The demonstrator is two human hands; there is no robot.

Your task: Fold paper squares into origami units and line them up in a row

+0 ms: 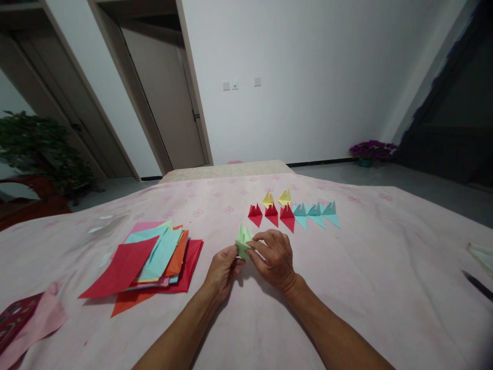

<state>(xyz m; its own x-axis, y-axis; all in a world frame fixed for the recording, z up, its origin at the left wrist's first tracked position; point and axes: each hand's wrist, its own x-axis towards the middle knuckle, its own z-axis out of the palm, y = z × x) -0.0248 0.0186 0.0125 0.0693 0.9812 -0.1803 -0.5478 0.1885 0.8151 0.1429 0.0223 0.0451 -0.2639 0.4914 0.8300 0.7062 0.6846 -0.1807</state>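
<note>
Eight folded paper pieces stand finished, as far as their shapes suggest: two yellow pieces [285, 198] behind, with three red pieces [287, 217] and three blue pieces [316, 211] in a row nearer the person. The green folded paper [243, 241] sits between the hands, just above the counter [346, 288]; it already has raised points and looks well advanced, though its finer creases are hidden by fingers. The grip is nearly closed on both sides: the left hand [223, 272] pinches its lower left edge, the right hand [275, 257] its right side. To the left, an uneven stack of coloured sheets [119, 264] appears unfolded. A pale pink cloth printed with small flowers covers the counter, lightly creased, with a dark pointed object [477, 285] at far right. Beyond are a white wall [308, 77] with three wall plates, brown doors [162, 87], a leafy plant [34, 149] and purple flowers [372, 149] on the grey floor [335, 172].
</note>
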